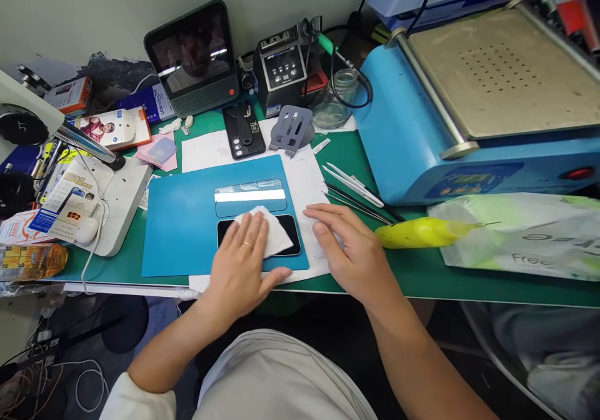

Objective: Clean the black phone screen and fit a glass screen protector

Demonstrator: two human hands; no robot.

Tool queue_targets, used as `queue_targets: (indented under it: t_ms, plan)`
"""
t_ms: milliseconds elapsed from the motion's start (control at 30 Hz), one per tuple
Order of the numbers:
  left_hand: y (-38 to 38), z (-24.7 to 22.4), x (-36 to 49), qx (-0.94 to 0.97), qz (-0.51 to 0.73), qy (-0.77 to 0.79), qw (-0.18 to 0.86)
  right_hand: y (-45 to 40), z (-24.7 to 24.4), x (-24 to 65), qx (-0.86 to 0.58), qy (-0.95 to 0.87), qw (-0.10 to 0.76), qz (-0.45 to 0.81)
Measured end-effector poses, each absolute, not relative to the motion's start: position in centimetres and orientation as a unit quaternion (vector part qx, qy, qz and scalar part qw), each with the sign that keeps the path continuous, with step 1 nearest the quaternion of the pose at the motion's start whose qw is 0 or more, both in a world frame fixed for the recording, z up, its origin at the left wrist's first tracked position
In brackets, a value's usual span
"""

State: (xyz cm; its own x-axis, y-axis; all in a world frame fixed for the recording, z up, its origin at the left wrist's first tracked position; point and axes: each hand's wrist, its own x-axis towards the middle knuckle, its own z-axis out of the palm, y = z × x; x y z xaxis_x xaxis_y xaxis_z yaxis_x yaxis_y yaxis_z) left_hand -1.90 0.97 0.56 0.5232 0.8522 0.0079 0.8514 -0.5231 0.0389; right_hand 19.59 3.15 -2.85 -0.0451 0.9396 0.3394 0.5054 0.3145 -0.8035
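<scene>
Under the spread fingers of my left hand [244, 264], a white wipe [277, 237] is pressed flat against the dark screen of a phone [294, 235]. The phone lies sideways on a blue mat [180, 220], partly covered by the wipe and hand. Just behind it on the mat rests a clear screen glass [250, 204] with a dark outline. My right hand [351, 251] hovers at the mat's right edge, fingers stretched out and thumb apart, holding nothing.
Right of the mat lie tweezers [354, 185], a yellow squeeze bottle [417, 232] with a needle tip and a plastic wipes pack [520, 239]. A blue heating machine [398, 132] stands behind them. At the back are a black phone [244, 131], grey stand [291, 129], glass jar [334, 101] and smart display [194, 57].
</scene>
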Motion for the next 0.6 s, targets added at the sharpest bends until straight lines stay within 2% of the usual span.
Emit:
queue_targets:
  t_ms: [167, 367, 500, 600]
  plan:
    - [0.1, 0.3, -0.7, 0.890, 0.025, 0.453, 0.035, 3.3, -3.0, 19.5, -0.513, -0.689, 0.444, 0.254]
    - [0.2, 1.1, -4.6, 0.869, 0.003, 0.494, 0.017, 3.3, -1.9, 19.2, -0.471, -0.691, 0.488, 0.249]
    - [1.1, 1.0, -5.5, 0.875, 0.001, 0.483, 0.007, 2.5, 1.6, 18.9, -0.384, -0.716, 0.530, 0.245]
    - [1.5, 0.0, -5.0, 0.874, 0.024, 0.485, -0.004, 0.2, 5.0, 17.8, -0.300, -0.756, 0.514, 0.273]
